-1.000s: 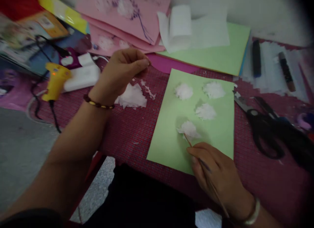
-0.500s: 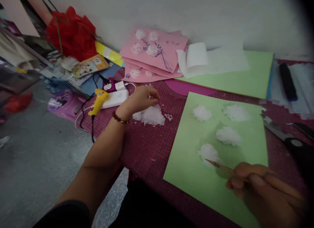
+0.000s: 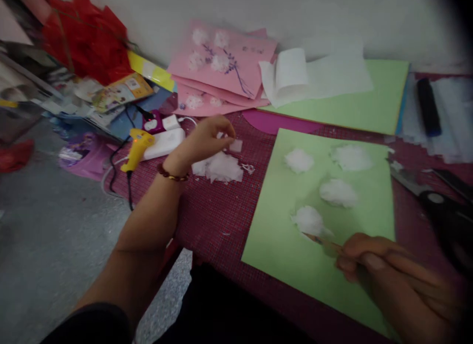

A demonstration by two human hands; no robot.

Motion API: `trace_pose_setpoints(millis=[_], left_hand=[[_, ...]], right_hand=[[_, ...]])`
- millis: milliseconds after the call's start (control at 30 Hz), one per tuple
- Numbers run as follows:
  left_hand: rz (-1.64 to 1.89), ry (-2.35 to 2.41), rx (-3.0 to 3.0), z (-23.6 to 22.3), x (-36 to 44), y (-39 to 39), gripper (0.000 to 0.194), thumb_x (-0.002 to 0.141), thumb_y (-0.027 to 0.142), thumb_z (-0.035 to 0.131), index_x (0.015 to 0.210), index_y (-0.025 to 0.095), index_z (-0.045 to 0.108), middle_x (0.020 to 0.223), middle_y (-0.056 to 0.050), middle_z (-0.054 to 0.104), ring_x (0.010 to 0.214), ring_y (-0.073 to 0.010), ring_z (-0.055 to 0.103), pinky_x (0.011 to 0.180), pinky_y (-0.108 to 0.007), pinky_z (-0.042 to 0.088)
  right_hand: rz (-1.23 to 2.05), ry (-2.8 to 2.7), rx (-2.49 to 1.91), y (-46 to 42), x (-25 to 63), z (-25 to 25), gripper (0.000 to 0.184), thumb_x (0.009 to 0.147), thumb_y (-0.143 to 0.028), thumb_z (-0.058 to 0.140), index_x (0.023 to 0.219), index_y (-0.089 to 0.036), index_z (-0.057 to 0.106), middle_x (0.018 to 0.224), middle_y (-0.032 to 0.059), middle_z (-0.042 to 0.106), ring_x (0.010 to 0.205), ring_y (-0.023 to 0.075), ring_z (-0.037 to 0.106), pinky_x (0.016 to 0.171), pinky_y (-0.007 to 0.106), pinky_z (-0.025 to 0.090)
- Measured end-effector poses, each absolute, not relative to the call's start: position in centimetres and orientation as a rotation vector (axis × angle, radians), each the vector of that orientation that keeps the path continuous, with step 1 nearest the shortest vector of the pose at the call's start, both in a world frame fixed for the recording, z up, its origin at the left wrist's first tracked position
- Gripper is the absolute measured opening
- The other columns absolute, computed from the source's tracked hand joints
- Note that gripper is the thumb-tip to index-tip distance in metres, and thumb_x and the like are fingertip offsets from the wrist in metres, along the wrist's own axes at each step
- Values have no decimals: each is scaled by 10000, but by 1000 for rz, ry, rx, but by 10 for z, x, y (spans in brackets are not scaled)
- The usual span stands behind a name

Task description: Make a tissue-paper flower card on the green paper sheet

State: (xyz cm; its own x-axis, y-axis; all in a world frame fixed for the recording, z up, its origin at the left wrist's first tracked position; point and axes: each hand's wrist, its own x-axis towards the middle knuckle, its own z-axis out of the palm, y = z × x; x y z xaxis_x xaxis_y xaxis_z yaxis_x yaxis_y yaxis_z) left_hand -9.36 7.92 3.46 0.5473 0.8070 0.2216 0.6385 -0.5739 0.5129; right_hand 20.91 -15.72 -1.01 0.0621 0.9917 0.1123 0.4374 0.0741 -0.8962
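Observation:
A light green card [image 3: 288, 250] lies on the red checked cloth [image 3: 218, 221] with several white tissue tufts glued on it. My right hand [image 3: 384, 275] is closed round a thin wooden stick [image 3: 323, 242], whose tip touches the nearest tuft [image 3: 308, 219]. My left hand [image 3: 203, 139], with a bead bracelet on the wrist, hovers over a pile of white tissue pieces [image 3: 219, 167] and pinches a small white tissue piece [image 3: 235, 145] between its fingertips.
A yellow glue gun [image 3: 135, 148] with black cord and a white box [image 3: 164, 142] lie left of the pile. Pink flower cards [image 3: 221, 63], a paper roll [image 3: 291, 73] and green sheets [image 3: 354, 107] lie behind. Black scissors [image 3: 436, 201] are at right, a marker [image 3: 428, 107] beyond.
My left hand dropped from above the cloth to the tissue pile and pinched a piece. The view swung up and left. My right hand stays with the stick at the nearest tuft.

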Motion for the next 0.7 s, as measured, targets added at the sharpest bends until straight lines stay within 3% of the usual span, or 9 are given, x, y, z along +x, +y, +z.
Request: trace_pose_setpoints(millis=[100,167,467,633,700], left_hand=[[1115,1171,2157,37,-76,65,105,730,91,652,734,191,620,779,4,607,778,-127,549,761,-297,451],[1203,1091,1951,34,-60,51,136,739,80,656,737,205,602,745,18,593,697,-108,527,697,-287,448],[484,696,1688,22,-17,-2,191,736,127,640,919,171,611,730,30,599,621,-73,546,544,-186,410],[102,555,1711,28,-22,-6,32,776,164,632,789,160,660,698,38,647,609,-61,552,562,-163,415],[-6,483,1751,27,-20,-9,56,793,173,629,761,163,673,687,33,651,611,-68,561,567,-167,423]], right_hand=[[937,-1613,-1411,-160,204,6,221,965,-214,455,806,-263,601,703,0,595,661,140,607,577,267,481],[992,-1620,-1355,-160,202,7,220,967,-191,448,805,-244,585,712,-6,576,687,140,594,623,287,472],[973,-1475,-1355,-160,200,-1,215,975,-189,463,834,-224,621,735,-12,560,705,129,554,666,310,433],[1007,-1324,-1357,-156,199,-3,227,982,-211,476,839,-227,651,732,-19,575,685,122,564,669,310,446],[1027,-1282,-1367,-154,200,-4,221,981,-223,484,846,-226,659,728,-18,581,680,126,568,657,314,448]])
